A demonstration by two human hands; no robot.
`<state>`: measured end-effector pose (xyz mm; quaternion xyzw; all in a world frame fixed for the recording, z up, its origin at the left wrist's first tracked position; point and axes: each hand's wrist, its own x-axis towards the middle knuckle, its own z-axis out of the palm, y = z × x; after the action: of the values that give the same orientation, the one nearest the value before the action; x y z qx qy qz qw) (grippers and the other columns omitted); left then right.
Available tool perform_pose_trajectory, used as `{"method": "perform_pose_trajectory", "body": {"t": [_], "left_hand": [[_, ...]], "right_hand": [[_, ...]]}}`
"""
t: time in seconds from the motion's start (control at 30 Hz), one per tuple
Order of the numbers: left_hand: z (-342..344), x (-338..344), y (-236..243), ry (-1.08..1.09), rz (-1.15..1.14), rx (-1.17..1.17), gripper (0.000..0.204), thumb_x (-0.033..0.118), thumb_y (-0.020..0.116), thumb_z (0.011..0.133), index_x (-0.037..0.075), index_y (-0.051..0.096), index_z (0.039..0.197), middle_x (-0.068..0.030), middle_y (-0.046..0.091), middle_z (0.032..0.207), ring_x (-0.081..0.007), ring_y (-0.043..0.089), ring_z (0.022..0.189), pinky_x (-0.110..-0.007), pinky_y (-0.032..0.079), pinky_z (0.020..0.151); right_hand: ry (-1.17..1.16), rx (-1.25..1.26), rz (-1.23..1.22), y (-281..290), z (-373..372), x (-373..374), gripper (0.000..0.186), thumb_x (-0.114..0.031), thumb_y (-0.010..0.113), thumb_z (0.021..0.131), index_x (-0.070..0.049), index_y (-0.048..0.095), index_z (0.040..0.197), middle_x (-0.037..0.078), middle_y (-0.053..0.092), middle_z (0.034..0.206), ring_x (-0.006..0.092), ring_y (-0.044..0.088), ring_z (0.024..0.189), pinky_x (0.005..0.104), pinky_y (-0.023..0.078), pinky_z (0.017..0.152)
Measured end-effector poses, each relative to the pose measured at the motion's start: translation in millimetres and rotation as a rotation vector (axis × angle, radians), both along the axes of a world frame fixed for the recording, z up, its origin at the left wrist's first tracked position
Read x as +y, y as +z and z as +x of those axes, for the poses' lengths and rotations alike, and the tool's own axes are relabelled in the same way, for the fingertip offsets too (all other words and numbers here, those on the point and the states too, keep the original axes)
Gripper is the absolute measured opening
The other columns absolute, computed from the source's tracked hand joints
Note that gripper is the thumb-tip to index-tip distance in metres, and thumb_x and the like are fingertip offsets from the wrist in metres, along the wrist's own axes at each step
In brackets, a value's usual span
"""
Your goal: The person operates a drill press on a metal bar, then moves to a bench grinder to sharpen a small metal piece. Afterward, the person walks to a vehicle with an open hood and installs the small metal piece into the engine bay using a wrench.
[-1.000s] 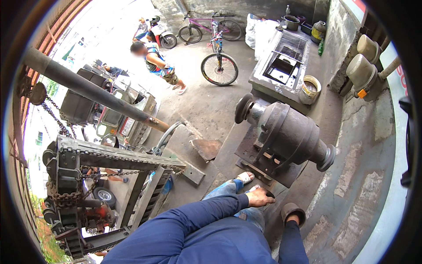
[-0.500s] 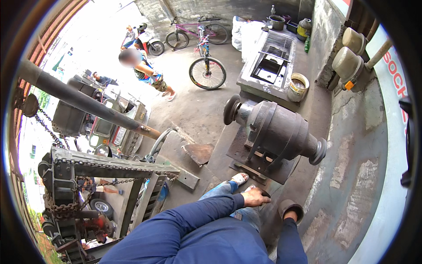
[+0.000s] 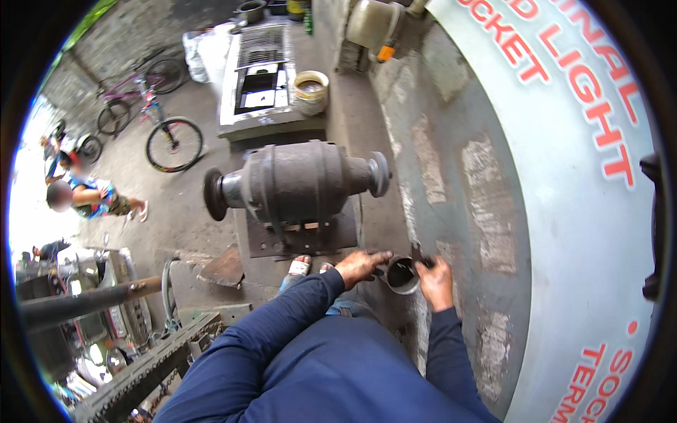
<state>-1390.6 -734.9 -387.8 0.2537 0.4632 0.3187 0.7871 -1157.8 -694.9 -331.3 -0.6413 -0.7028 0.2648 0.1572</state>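
Note:
A round grey can (image 3: 402, 280) with a dark inside stands beside the wall, between my two hands. My left hand (image 3: 358, 268) is at its left, fingers bent together and tips near the rim; what they hold, if anything, is hard to make out. On the can's other side, my right hand (image 3: 437, 283) is closed round a small dark piece (image 3: 421, 262) with a narrow end pointing away from me. Just ahead, a heavy bench grinder (image 3: 300, 182) sits on a metal base, with a dark wheel (image 3: 214, 193) at its left end and a grey wheel (image 3: 381, 175) at its right.
Beyond the grinder stand a concrete block with a grill (image 3: 262, 49) and a stained bucket (image 3: 311, 92). Bicycles (image 3: 174, 144) and a person (image 3: 99, 197) are at the left. A dark pipe (image 3: 84, 302) and a chained metal frame (image 3: 141, 370) lie nearer left. A lettered panel (image 3: 564, 233) borders the right.
My view has swung right. My right hand has come up out of the can and now shows a dark piece in its fingers. My left hand has moved beside the can.

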Motion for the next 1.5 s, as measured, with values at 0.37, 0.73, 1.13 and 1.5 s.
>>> {"method": "perform_pose_trajectory", "body": {"t": [0.37,0.73,1.13,1.5], "left_hand": [[-2,47,15,0.352,-0.038,-0.456,0.037,0.03,0.058,0.106,0.002,0.061,0.13,-0.0085,0.068,0.12,-0.0196,0.065,0.109,-0.037,0.051,0.099],[-6,54,9,0.399,-0.239,-0.372,0.033,0.029,0.056,0.105,0.005,0.064,0.127,-0.0088,0.067,0.124,-0.0219,0.063,0.113,-0.04,0.048,0.102],[-16,61,4,0.361,-0.309,-0.352,0.035,0.033,0.054,0.107,0.005,0.063,0.126,-0.0085,0.067,0.122,-0.0207,0.065,0.108,-0.035,0.051,0.097],[-5,69,-30,0.459,-0.306,-0.597,0.035,0.03,0.049,0.11,-0.001,0.061,0.122,-0.0117,0.067,0.118,-0.0205,0.063,0.108,-0.033,0.048,0.101]], "right_hand": [[-0.026,0.401,-0.239,33,-86,32,0.019,-0.008,0.071,0.092,0.006,0.072,0.105,0.013,0.076,0.09,0.0178,0.07,0.08,0.0314,0.054,0.076],[0.084,-0.09,-0.023,7,-104,33,0.034,-0.024,0.076,0.083,0.005,0.069,0.098,0.025,0.073,0.096,0.0426,0.071,0.091,0.0468,0.056,0.082],[0.243,-0.234,-0.007,2,-114,44,0.028,-0.025,0.059,0.095,0.002,0.067,0.093,0.027,0.07,0.093,0.0462,0.067,0.09,0.0531,0.054,0.081],[0.309,-0.318,0.123,7,-128,53,0.027,-0.024,0.061,0.094,0.002,0.065,0.089,0.026,0.069,0.089,0.0449,0.067,0.09,0.0522,0.053,0.081]]}}
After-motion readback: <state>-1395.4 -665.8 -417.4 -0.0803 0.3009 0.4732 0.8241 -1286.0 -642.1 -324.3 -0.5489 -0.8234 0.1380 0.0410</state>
